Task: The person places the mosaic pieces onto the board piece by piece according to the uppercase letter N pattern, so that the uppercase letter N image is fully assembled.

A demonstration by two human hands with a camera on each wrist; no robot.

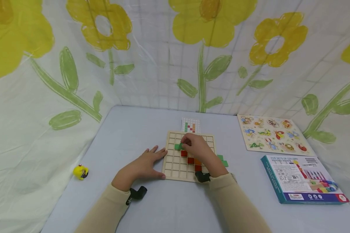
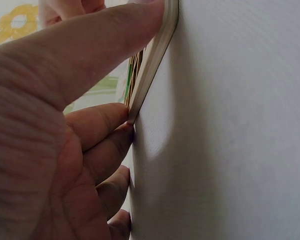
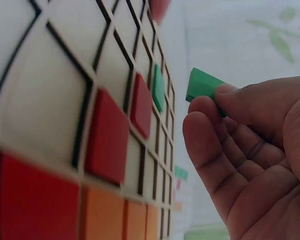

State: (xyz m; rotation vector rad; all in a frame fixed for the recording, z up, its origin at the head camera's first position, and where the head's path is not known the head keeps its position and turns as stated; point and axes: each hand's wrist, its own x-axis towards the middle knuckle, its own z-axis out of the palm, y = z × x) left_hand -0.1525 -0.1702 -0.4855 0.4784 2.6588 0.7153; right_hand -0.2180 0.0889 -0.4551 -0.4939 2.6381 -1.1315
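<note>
My right hand [image 1: 196, 147] pinches a green square tile [image 3: 202, 84] between thumb and fingers, raised over the upper part of the wooden grid board [image 1: 175, 166]. In the right wrist view one green tile [image 3: 158, 88] lies in a cell of the board, near a diagonal of red tiles [image 3: 108, 137] and a row of orange tiles [image 3: 105, 212]. My left hand [image 1: 147, 164] lies with fingers spread at the board's left side. Its thumb and fingertips touch the board edge [image 2: 157, 55] in the left wrist view. My right hand and forearm hide part of the board.
Behind the board lies a pattern card [image 1: 195, 120] with coloured squares. Loose green tiles [image 1: 222, 163] lie right of the board. Farther right are an insect puzzle board [image 1: 263, 124] and a flat teal box [image 1: 288, 174]. A small yellow toy [image 1: 80, 172] sits at the left.
</note>
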